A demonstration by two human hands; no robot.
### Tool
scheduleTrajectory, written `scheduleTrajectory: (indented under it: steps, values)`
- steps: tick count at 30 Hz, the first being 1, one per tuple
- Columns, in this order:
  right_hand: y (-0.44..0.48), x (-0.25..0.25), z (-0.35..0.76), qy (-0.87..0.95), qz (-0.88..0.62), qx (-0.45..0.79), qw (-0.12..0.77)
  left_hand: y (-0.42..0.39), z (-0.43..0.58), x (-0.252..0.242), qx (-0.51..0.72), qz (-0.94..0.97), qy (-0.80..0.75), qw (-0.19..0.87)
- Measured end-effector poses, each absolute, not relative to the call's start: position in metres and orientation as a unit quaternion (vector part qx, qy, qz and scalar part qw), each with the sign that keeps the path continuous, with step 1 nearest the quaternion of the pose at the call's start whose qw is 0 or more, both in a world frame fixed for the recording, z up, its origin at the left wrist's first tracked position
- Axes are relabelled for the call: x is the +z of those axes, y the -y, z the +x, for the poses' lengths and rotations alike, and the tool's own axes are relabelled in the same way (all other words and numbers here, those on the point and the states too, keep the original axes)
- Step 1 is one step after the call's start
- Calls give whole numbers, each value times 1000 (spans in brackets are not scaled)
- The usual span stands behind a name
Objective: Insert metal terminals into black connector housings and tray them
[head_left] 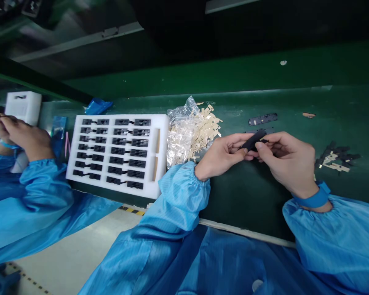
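Between my two hands, above the green bench, I hold a small black oblong part (254, 139), tilted up to the right. My left hand (223, 155) pinches its lower left end between thumb and fingers. On the right end, the thumb and fingers of my right hand (283, 157) are closed; they partly cover the part, and whether a smaller piece is in them I cannot make out. Just behind my hands lies a flat black plate (263, 119) with small light spots. A pile of small beige flat pieces (207, 127) spills from a clear plastic bag (181, 137) left of my left hand.
A white foam tray (162, 164) with rows of black slotted parts stands to the left. Black and beige strips (336, 157) lie in a heap at the right. At far left, a co-worker's hands (27, 135) are near a white foam block (23, 104). Pink tweezers (67, 144) lie between.
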State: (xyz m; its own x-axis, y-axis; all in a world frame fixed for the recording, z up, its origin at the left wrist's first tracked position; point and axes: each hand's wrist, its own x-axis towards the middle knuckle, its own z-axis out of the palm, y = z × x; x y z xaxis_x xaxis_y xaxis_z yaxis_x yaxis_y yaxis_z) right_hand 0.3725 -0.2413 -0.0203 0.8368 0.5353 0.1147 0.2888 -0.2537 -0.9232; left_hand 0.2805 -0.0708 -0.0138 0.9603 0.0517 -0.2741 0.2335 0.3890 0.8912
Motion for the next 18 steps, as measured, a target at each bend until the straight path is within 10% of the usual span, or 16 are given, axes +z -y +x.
scheduleTrajectory:
  steps: [18]
  values:
    - [240,-16,371,276,-794,86,534,72,280,-12,-51,556,-125,820]
